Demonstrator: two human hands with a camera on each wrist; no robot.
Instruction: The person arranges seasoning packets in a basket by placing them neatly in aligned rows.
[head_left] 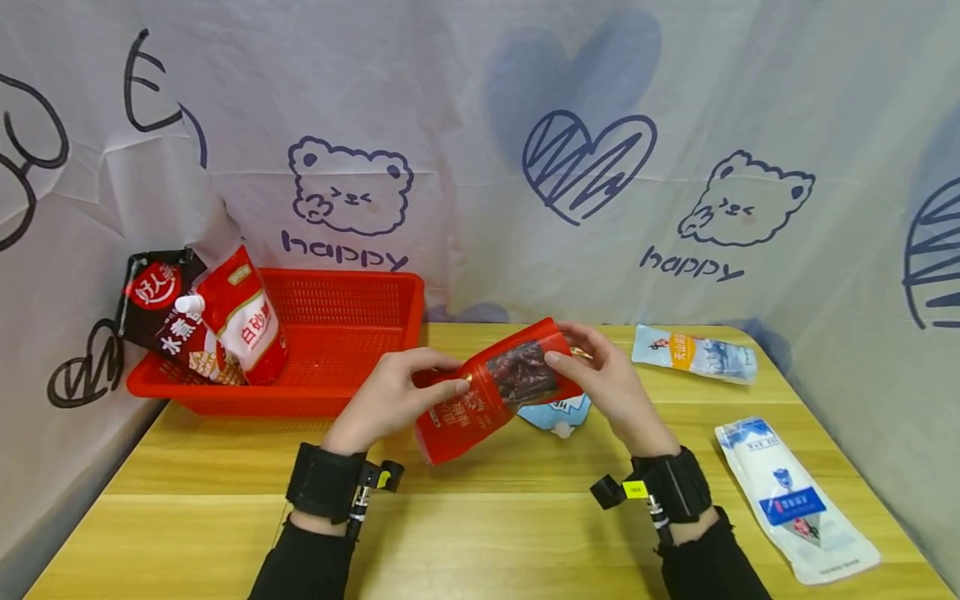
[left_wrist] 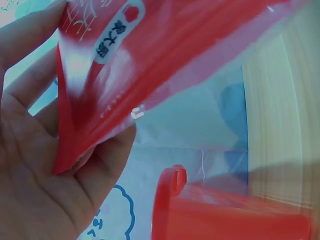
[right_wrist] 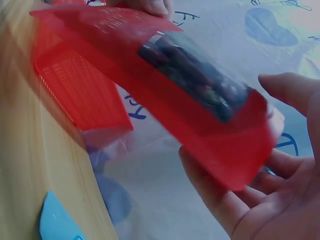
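Note:
A red pouch (head_left: 480, 417) with a clear window of dark red contents is held tilted above the table between both hands. My left hand (head_left: 390, 396) pinches its lower left end, thumb on the front. In the left wrist view, that hand's fingers (left_wrist: 107, 155) lie behind the pouch (left_wrist: 165, 45). My right hand (head_left: 611, 387) grips the upper right end. The right wrist view shows this hand (right_wrist: 280, 205) with fingers under the pouch (right_wrist: 195, 135) and thumb near its edge. Partly hidden beneath the red pouch lies a light blue pouch (head_left: 555, 412) with a white spout.
At the back left stands a red plastic basket (head_left: 345, 312), holding a black pouch (head_left: 161, 304) and a red-and-white spouted pouch (head_left: 251, 321). On the table's right lie a blue, white and orange packet (head_left: 697, 354) and a long white packet (head_left: 795, 500). A printed cloth (head_left: 465, 208) hangs behind.

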